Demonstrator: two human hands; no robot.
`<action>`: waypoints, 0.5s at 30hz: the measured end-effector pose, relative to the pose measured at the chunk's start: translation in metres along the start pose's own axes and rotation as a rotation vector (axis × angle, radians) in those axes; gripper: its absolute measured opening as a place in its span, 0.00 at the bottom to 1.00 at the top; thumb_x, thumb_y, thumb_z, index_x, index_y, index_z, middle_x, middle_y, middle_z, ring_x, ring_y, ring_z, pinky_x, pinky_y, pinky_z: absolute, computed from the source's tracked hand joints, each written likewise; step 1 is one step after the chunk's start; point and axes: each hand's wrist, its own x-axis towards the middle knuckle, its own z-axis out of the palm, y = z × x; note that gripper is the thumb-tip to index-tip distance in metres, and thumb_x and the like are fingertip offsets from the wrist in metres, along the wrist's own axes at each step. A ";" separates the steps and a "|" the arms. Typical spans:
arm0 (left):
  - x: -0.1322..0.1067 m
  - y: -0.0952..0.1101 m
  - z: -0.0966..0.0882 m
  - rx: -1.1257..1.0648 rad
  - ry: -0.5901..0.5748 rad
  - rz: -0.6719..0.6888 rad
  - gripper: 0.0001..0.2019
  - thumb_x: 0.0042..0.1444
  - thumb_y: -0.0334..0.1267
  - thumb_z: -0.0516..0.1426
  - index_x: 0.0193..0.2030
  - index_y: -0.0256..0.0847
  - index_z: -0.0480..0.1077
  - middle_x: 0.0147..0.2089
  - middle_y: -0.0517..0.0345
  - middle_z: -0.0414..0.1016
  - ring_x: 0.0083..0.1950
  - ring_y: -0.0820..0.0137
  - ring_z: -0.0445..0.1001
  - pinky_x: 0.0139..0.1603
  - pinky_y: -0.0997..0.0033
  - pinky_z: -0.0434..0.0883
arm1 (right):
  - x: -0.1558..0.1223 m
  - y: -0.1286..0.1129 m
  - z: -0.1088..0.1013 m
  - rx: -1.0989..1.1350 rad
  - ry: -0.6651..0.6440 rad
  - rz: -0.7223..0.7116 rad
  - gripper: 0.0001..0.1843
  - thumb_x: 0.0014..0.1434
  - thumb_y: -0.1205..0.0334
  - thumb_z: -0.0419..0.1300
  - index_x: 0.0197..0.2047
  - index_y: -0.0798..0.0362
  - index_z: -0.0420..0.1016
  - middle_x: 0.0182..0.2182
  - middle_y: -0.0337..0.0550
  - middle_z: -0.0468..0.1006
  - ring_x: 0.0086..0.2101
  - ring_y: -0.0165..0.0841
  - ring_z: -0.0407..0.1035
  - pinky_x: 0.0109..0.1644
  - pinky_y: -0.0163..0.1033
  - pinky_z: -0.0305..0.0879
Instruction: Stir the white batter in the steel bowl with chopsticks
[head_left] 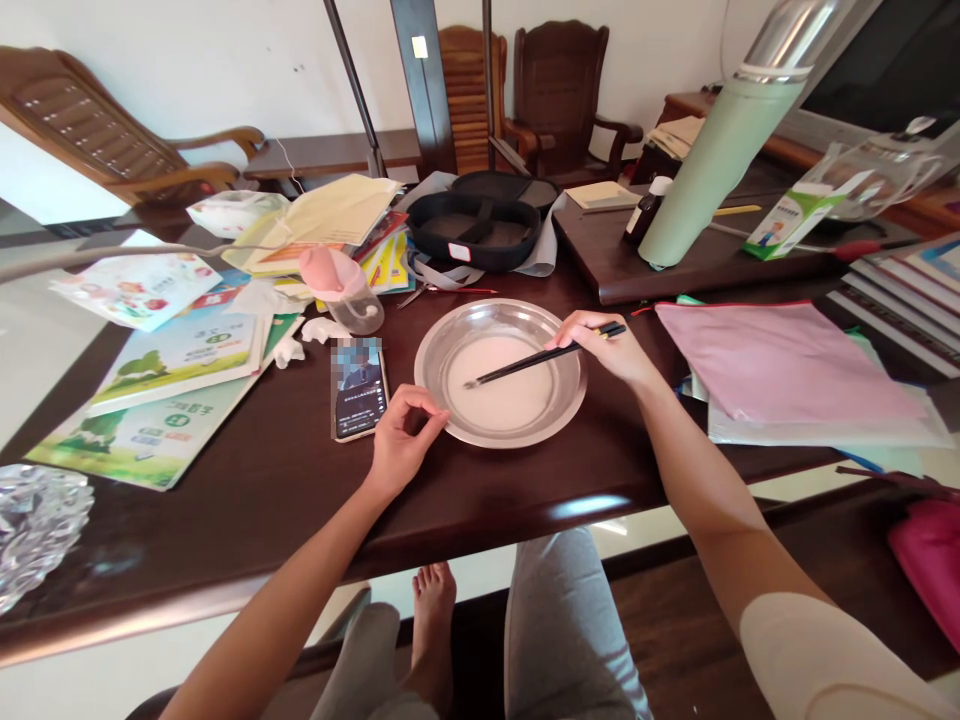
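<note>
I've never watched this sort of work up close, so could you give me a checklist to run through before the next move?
1. Chopsticks in the right hand: ok.
2. Metal dish resting fully on the table: ok.
3. Left hand gripping the rim firmly: cannot tell; its fingertips are at the rim.
4. Phone apart from the dish: ok.
5. Tips touching the pale contents: cannot tell.
6. Crumpled tissues cleared away: not ok; they lie near the phone.

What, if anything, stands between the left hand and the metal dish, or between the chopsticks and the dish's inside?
Nothing visible. The left hand is at the near-left rim of the metal dish, and the chopsticks in the right hand reach over its inside. The phone lies left of the left hand, not between.
</note>
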 end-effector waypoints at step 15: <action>-0.001 -0.001 0.000 -0.002 0.012 -0.047 0.14 0.61 0.48 0.67 0.33 0.43 0.71 0.35 0.59 0.71 0.36 0.69 0.72 0.38 0.69 0.70 | 0.000 -0.002 0.002 0.015 0.025 0.022 0.24 0.58 0.36 0.68 0.27 0.49 0.82 0.28 0.43 0.86 0.35 0.38 0.83 0.45 0.42 0.77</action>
